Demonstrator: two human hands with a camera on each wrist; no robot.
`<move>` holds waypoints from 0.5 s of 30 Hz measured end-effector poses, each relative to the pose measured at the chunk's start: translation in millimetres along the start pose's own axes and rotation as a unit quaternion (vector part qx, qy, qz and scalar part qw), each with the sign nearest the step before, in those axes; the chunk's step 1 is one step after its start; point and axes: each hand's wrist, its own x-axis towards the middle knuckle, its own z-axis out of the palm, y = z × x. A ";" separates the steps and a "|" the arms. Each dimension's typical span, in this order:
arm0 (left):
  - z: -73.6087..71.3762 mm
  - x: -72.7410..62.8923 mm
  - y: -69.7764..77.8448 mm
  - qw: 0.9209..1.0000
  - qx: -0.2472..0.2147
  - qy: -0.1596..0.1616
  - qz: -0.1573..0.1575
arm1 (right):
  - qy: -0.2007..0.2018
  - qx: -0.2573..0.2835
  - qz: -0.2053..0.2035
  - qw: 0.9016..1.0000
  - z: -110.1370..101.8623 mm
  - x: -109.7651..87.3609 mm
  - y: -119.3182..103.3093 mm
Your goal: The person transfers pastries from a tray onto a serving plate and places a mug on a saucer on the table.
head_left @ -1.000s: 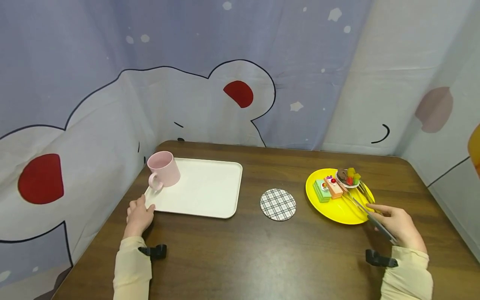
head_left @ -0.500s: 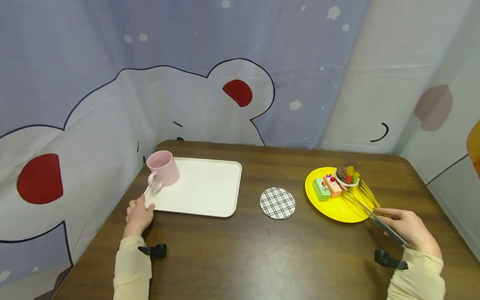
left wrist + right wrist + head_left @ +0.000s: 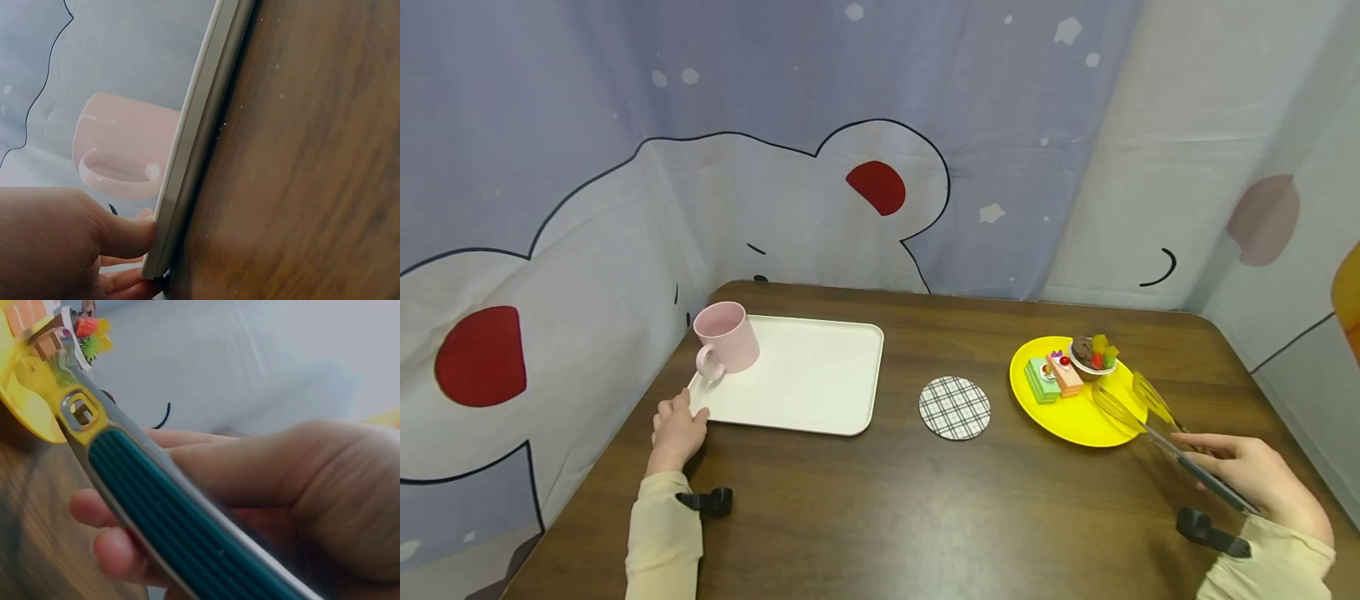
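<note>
My left hand (image 3: 677, 433) grips the near left corner of a white tray (image 3: 812, 379); the left wrist view has the thumb (image 3: 128, 236) against the tray's side and fingers round the corner. A pink mug (image 3: 739, 346) stands upright on that tray's left part. In my right hand (image 3: 1262, 479) are serving tongs (image 3: 165, 509) with dark green grips and yellow tips, spread apart, nothing between them. Their tips overlap the right side of a yellow plate (image 3: 1075, 423). The plate holds a green cake slice (image 3: 1041, 385), an orange cake slice (image 3: 1066, 379) and a small fruit bowl (image 3: 1092, 360).
A round checked coaster (image 3: 955, 408) lies on the brown wooden table (image 3: 880, 517) between tray and plate. A printed curtain (image 3: 790, 208) hangs along the table's back and sides.
My right hand has moved right and toward me with the tongs, whose tips have drawn back from the fruit bowl and spread wider. The left hand, tray and mug have stayed put.
</note>
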 end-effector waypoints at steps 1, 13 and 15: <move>0.2 0.2 -0.2 1.000 0.001 0.000 0.000 | 0.001 -0.003 -0.002 1.000 -0.3 -1.0 0.8; 0.6 0.0 -0.5 1.000 -0.001 0.000 -0.003 | 0.052 0.006 -0.038 0.998 -2.1 -13.5 1.6; 0.0 0.1 -0.1 1.000 -0.001 -0.002 -0.002 | 0.059 0.006 -0.037 0.998 -2.2 -14.3 0.9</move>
